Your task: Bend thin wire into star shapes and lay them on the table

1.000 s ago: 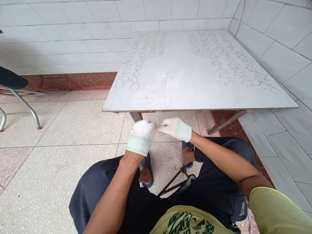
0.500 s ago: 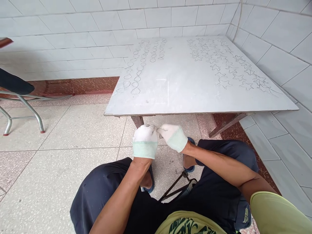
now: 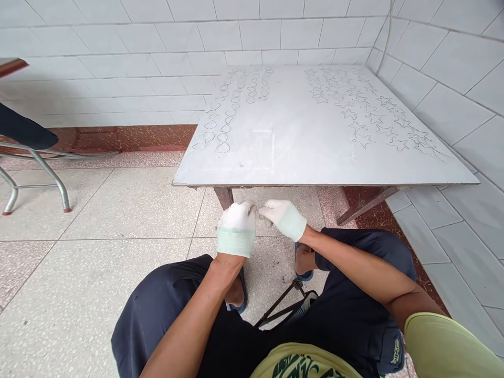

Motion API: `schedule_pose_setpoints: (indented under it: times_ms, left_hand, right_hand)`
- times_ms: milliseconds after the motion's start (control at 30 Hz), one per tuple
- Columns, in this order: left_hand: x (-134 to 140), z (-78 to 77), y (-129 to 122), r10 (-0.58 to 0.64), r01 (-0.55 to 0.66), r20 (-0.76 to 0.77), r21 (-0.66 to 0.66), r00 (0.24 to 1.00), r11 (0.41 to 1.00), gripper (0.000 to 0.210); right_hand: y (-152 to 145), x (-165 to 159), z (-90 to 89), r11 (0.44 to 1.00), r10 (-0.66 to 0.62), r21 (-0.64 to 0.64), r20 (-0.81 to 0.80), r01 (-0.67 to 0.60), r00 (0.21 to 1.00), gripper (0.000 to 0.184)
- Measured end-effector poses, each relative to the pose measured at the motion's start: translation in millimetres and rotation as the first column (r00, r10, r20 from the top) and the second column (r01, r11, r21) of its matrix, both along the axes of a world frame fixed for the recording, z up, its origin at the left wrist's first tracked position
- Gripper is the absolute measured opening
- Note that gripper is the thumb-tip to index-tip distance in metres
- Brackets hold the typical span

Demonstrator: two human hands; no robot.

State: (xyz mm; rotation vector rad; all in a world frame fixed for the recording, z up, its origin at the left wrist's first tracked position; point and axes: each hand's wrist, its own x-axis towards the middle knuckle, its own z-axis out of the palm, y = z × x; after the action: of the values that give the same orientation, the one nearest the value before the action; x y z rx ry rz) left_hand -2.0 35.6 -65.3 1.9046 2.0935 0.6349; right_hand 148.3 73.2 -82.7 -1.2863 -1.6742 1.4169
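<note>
In white knitted gloves with pale green cuffs, my left hand [image 3: 237,224] and my right hand [image 3: 282,216] meet in front of the table's near edge. A thin bent wire [image 3: 249,189] rises above the fingers of my left hand, which are closed on it. My right hand pinches at the same spot, with thumb and fingers pressed together close to the left fingertips. The wire's lower part is hidden by the gloves. On the tabletop [image 3: 299,157] lie wire stars [image 3: 363,140] at the right and figure-eight wire loops [image 3: 223,143] at the left.
Tiled walls [image 3: 260,34] border the table behind and at the right. A metal-legged stool [image 3: 59,184] stands at the far left, with part of a person's dark-clothed leg [image 3: 25,128] above it. A dark folding frame [image 3: 281,304] is between my feet.
The bent wire shows higher above my left hand than before. Both hands have shifted slightly right in view and stay close together; the view itself has moved a little.
</note>
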Motion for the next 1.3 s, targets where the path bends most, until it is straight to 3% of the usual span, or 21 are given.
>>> schedule_pose_setpoints:
  times_ms: [67, 133, 233, 333, 467, 600, 767, 867, 1100, 1300]
  left_hand:
    - [-1, -0.1, -1, 0.075, -0.088, 0.299, 0.027, 0.951, 0.996, 0.018]
    - [-1, 2.5, -3, 0.149, -0.193, 0.552, 0.022, 0.820, 0.981, 0.019]
    - [-2, 8.6, -8, 0.179, -0.273, 0.738, 0.007, 0.650, 0.962, 0.028]
    - [-2, 10.7, -11, 0.171, -0.248, 0.820, -0.037, 0.546, 0.968, 0.046]
    - [-2, 8.2, -9, 0.131, -0.153, 0.831, -0.056, 0.541, 0.987, 0.061]
    - [-6, 6.1, -6, 0.131, -0.197, 0.806, -0.018, 0.577, 0.980, 0.054]
    - [-13, 1.3, -1, 0.120, -0.179, 0.874, -0.039, 0.471, 0.983, 0.039]
    - [-15, -0.4, 0, 0.120, -0.148, 0.882, -0.058, 0.456, 0.987, 0.036]
    - [-24, -6.1, 6, 0.045, 0.058, 0.899, -0.078, 0.436, 0.995, 0.035]
    - [-31, -11.0, 12, 0.041, 0.144, 0.894, -0.117, 0.446, 0.983, 0.037]
  right_hand:
    - [2, 3, -0.3, 1.000, -0.004, -0.014, -0.056, 0.004, 0.998, 0.030]
    - [4, 5, -1.9, 1.000, -0.024, 0.000, -0.091, 0.025, 0.996, 0.030]
    - [3, 3, -3.8, 0.998, -0.051, 0.012, -0.139, 0.054, 0.989, 0.033]
    - [0, 0, -3.4, 0.999, -0.041, 0.009, -0.208, 0.044, 0.977, 0.037]
    - [-3, -2, -1.7, 1.000, -0.013, -0.002, -0.253, 0.013, 0.967, 0.035]
    - [-5, -4, -2.6, 0.998, 0.029, -0.048, -0.238, -0.042, 0.971, 0.030]
    - [-7, -3, -5.8, 0.990, 0.103, -0.066, -0.253, -0.123, 0.962, 0.032]
    - [-5, 1, -8.3, 0.986, 0.126, -0.079, -0.244, -0.149, 0.962, 0.035]
    - [-2, 5, -17.3, 0.974, 0.157, -0.110, -0.301, -0.198, 0.941, 0.031]
    - [0, -1, -21.6, 0.969, 0.166, -0.111, -0.365, -0.220, 0.916, 0.039]
